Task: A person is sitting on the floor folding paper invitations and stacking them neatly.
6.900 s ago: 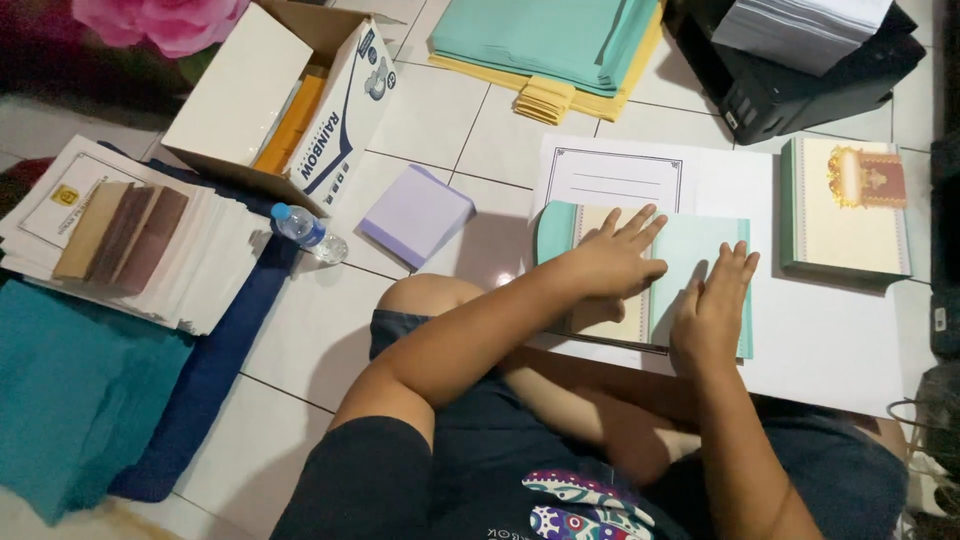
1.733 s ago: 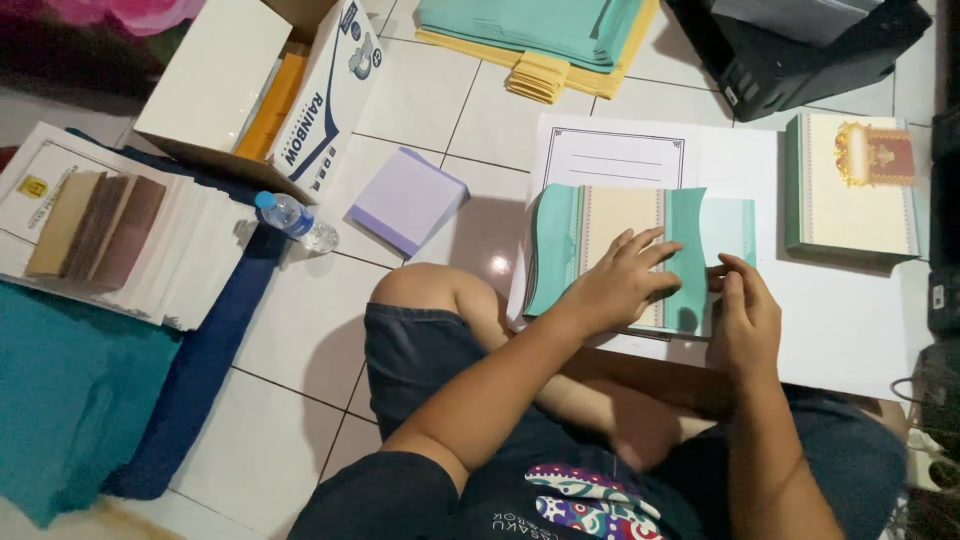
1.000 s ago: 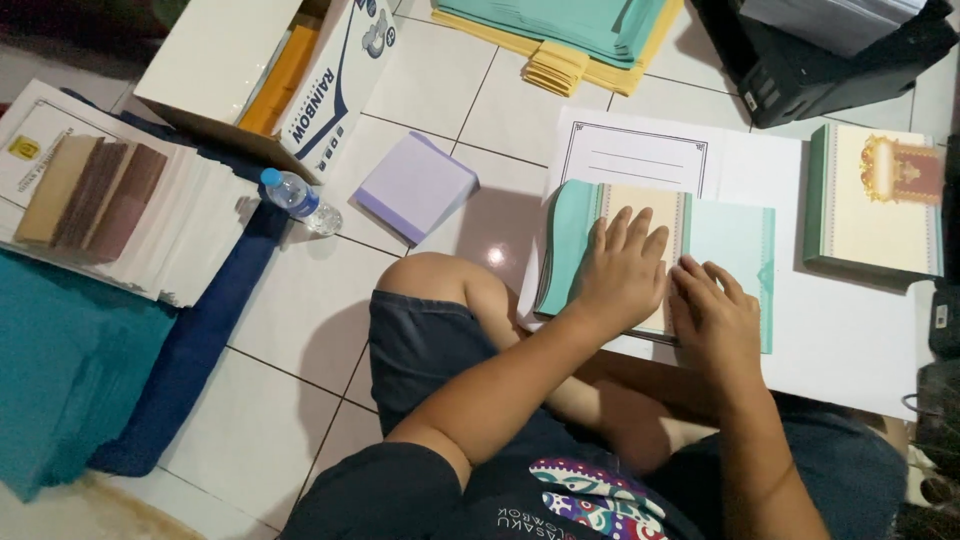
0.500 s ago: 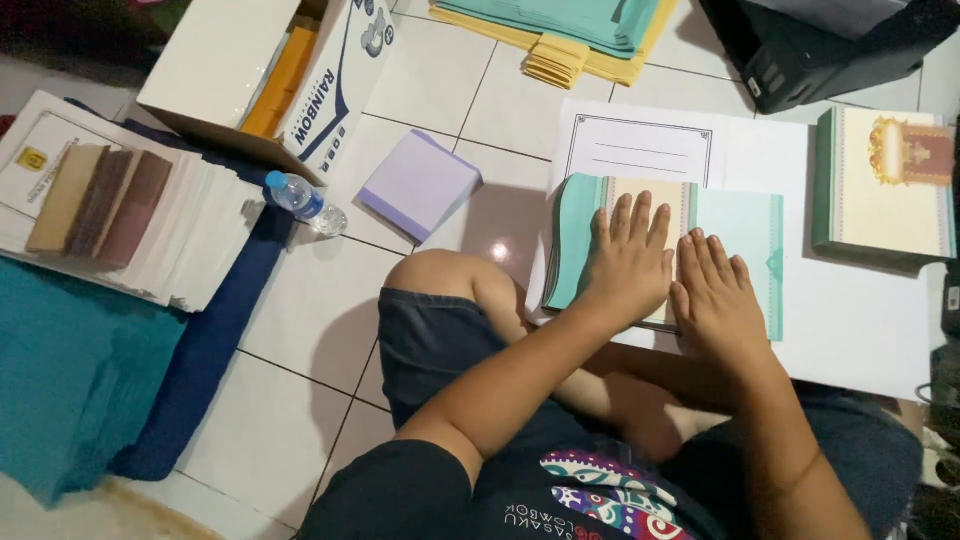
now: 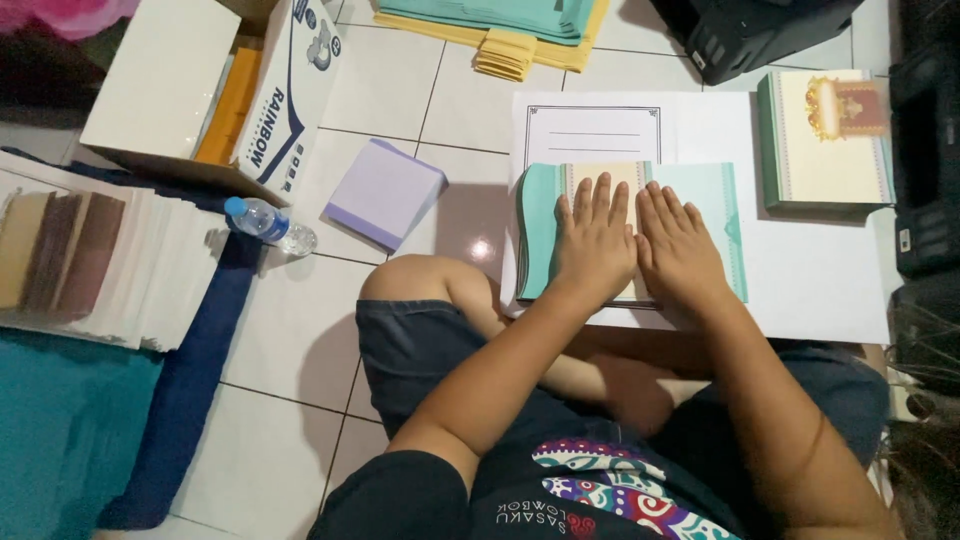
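Note:
A teal folded card (image 5: 718, 215) with a cream inner panel lies on a big white sheet (image 5: 800, 290) on the tiled floor in front of me. Both my palms rest flat on it, side by side, fingers together and pointing away. My left hand (image 5: 595, 240) covers the cream panel; the card's left teal flap (image 5: 538, 235) curls up beside it. My right hand (image 5: 682, 250) lies on the card's middle, with the bare teal half to its right. A white bordered sheet (image 5: 592, 135) lies just beyond the card.
A stack of cream and green cards (image 5: 825, 140) sits at the right. A lilac paper pad (image 5: 385, 192), a water bottle (image 5: 268, 225) and an open cardboard box (image 5: 200, 90) lie to the left, with white paper stacks (image 5: 110, 265) and teal cloth (image 5: 60, 430). Teal and yellow sheets (image 5: 500, 25) lie far ahead.
My hands went from fingering the card's flaps to lying flat side by side on it. The right teal flap now lies down flat. The view has shifted slightly.

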